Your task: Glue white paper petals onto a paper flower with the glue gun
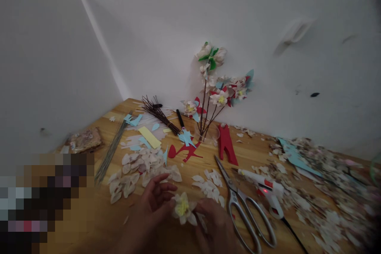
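An artificial flower [183, 207], with whitish petals around a yellow centre, faces up between my hands near the table's front edge. My right hand [214, 220] grips it from the right, fingers closed at its petals. My left hand [157, 200] is at its left side, the thumb against the petal edge and the other fingers loosely bent and apart. Loose whitish petals [145, 162] lie in a heap beyond my left hand. A smaller group of petals [210, 184] lies just past my right hand. Large scissors [233, 196] rest to the right of it.
A white glue gun [264, 186] with a red light lies right of the scissors. Behind stand flower stems in a clear container [212, 134], beside red material [226, 145]. Brown stems [162, 115], thin wires [114, 147] and blue scraps [187, 138] lie leftward. Petals [333, 222] cover the right side.
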A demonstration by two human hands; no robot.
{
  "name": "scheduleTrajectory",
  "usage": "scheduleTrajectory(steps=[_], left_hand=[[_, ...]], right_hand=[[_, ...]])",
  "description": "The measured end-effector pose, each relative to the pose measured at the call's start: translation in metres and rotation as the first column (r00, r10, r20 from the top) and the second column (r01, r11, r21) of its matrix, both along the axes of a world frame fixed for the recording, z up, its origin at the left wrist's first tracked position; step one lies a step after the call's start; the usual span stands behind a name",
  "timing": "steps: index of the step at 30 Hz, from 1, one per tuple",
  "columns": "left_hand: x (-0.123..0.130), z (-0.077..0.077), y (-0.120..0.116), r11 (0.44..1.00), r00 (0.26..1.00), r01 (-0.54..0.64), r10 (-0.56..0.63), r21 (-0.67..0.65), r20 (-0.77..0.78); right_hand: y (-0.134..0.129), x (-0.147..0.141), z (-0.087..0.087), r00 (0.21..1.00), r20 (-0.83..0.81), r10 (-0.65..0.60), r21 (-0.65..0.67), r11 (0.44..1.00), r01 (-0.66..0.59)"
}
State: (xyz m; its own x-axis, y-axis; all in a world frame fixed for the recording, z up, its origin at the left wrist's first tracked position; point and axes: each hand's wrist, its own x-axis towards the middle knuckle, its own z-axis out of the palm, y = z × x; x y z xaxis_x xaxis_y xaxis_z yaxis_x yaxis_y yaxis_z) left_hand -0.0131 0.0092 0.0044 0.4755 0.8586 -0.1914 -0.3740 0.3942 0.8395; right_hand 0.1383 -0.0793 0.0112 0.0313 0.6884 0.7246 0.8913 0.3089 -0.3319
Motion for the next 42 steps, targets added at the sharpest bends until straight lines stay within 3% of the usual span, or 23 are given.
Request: scheduleTrajectory(steps=[3,7,10,14,17,22,25,30,35,42], left_hand=[[0.0,0.002,0.0,1.0,1.0,-0.024,0.024,0.003,0.002],[-0.001,0.002,0.005,0.999,0.999,-0.039,0.039,-0.018,-0.011],[-0.002,-0.003,0.007,0.999,0.998,-0.048,0.049,0.01,-0.041],[-0.001,-0.013,0.003,0.99,0.993,0.034,-0.017,0.138,-0.12],[0.001,-0.015,-0.003,0.97,0.97,0.108,-0.055,0.217,-0.239],[0.002,0.001,-0.008,0.946,0.913,0.192,-0.073,0.263,-0.402],[0.002,0.006,-0.009,0.938,0.896,0.208,-0.069,0.278,-0.438],[0.001,-0.003,-0.01,0.916,0.903,0.19,-0.021,0.354,-0.429],[-0.003,-0.006,-0.011,0.885,0.877,0.224,-0.001,0.408,-0.48],[-0.01,-0.004,-0.009,0.863,0.845,0.181,0.109,0.473,-0.523]], right_hand=[[0.001,0.001,-0.008,0.999,-0.03,-0.031,0.032,0.999,0.032],[0.003,0.008,-0.01,0.995,-0.1,0.009,-0.049,0.999,-0.014],[0.004,0.025,-0.004,0.988,-0.085,-0.128,-0.082,0.989,0.121],[0.004,0.053,0.004,0.944,-0.132,-0.303,-0.191,0.942,0.276],[0.005,0.067,0.005,0.948,-0.119,-0.294,-0.338,0.91,0.24],[0.006,0.065,0.006,0.953,-0.134,-0.272,-0.511,0.843,0.168],[0.006,0.06,0.006,0.962,-0.112,-0.249,-0.508,0.846,0.16],[0.006,0.058,0.004,0.98,-0.03,-0.197,-0.462,0.872,0.161],[0.008,0.054,0.003,0.978,-0.008,-0.209,-0.486,0.855,0.179],[0.006,0.055,0.004,0.902,-0.323,-0.287,-0.488,0.867,0.101]])
